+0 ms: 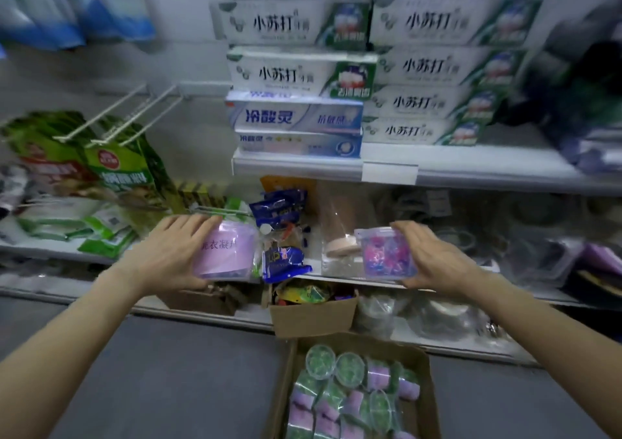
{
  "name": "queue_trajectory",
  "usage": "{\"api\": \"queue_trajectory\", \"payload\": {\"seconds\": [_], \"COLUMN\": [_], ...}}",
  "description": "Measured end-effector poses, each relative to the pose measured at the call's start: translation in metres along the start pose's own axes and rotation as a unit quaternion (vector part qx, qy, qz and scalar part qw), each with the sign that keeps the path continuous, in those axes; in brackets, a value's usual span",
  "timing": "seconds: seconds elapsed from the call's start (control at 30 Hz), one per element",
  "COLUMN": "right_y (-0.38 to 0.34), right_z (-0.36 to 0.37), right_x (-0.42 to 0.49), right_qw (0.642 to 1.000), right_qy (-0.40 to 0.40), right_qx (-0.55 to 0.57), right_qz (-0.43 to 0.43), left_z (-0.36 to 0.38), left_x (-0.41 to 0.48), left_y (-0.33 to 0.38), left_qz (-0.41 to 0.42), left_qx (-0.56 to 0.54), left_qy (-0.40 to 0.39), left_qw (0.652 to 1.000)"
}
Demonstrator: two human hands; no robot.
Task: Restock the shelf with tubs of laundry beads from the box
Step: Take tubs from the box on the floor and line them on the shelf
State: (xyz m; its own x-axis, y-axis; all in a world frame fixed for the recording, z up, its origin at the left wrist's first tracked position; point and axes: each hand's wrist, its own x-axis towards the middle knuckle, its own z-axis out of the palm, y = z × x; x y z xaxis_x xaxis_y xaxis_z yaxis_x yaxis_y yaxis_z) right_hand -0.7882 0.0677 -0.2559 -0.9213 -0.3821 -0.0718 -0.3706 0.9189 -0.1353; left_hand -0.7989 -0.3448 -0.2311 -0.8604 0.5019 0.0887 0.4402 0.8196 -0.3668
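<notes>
Cardboard box (370, 341): open on the floor at the bottom of the view, nearest the person, below the right arm.
Tubs in the box (350, 391): clear round tubs of green and purple beads, packed close, some lid-up and some on their sides.
Floor (168, 388): plain grey, running up to the foot of the shelving.
Left hand (171, 253): fingers curled over the top and thumb under the bottom of a purple-labelled tub (225, 253), clamped on it.
Right hand (434, 257): fingers over the top and thumb below a clear tub (387, 257) of pink and blue beads, closed around it.
Where the two tubs are: held in the air, level with the front edge of the middle shelf (336, 278), well apart from each other.
Small carton (313, 317): brown, on the lowest level beneath the hands, filled with bright packets.
Blue packets (282, 236): stacked on the middle shelf, between the two held tubs.
Green bags (111, 169): on the left, hanging and lying in a heap.
Wire hooks (134, 115): white, bare, jutting out above the green bags.
Upper shelf (296, 166): white ledge with a blank label holder (388, 172) on its edge.
Toothpaste cartons (303, 71): white-and-green and pale blue, piled flat in two stacks.
Blue pouches (101, 11): blurred, at the top left.
</notes>
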Motion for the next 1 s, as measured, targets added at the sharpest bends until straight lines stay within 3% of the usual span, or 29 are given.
{"api": "queue_trajectory", "payload": {"seconds": [0.4,0.73,1.0], "right_y": [-0.039,-0.093,-0.12], "right_z": [-0.159,-0.296,-0.372], "right_x": [-0.055,-0.109,-0.166], "right_qw": [0.989,0.924,0.866], "right_qy": [0.075,0.215,0.298], "right_qx": [-0.124,-0.315,-0.397], "right_qz": [0.021,0.002,0.061], "left_z": [-0.168,-0.291,-0.396], "left_x": [-0.002,-0.042,-0.028], "left_y": [-0.066,-0.124,-0.118], "left_qz": [0.032,0.047,0.072], "left_qx": [0.055,0.097,0.139], "left_qy": [0.117,0.214,0.337], "left_qw": [0.991,0.971,0.928]}}
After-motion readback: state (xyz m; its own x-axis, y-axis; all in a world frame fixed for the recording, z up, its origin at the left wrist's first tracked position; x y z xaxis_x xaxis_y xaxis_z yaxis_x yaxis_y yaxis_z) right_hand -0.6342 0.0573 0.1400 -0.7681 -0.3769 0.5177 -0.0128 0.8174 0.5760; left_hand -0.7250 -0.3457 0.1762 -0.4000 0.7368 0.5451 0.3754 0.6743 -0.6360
